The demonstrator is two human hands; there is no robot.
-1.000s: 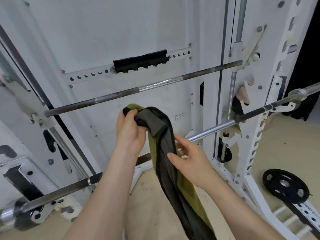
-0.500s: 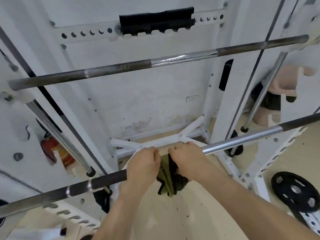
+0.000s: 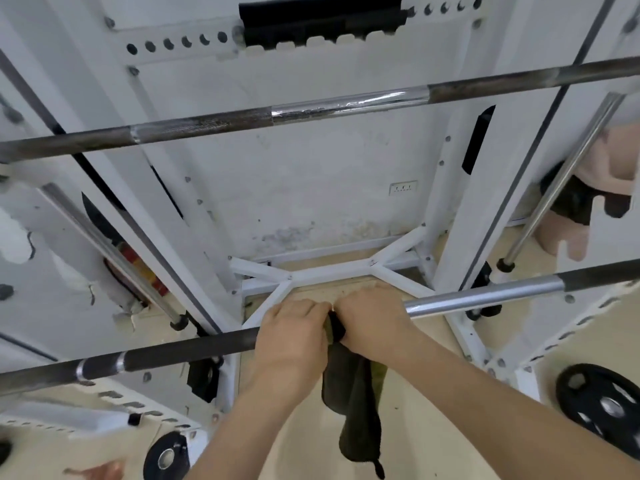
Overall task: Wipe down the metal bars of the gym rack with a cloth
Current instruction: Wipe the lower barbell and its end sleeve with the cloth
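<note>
Head view: left hand (image 3: 291, 336) and right hand (image 3: 372, 325), fingers curled, clamp olive cloth (image 3: 353, 393) around lower barbell (image 3: 485, 296), frame centre. Risk: dangling tail bunches, grip slips off chrome.

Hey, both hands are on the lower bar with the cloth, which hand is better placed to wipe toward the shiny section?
Probably the right hand. It grips the lower bar right beside the chrome section, while the left hand sits on the dark side. The cloth hangs between them.
</note>
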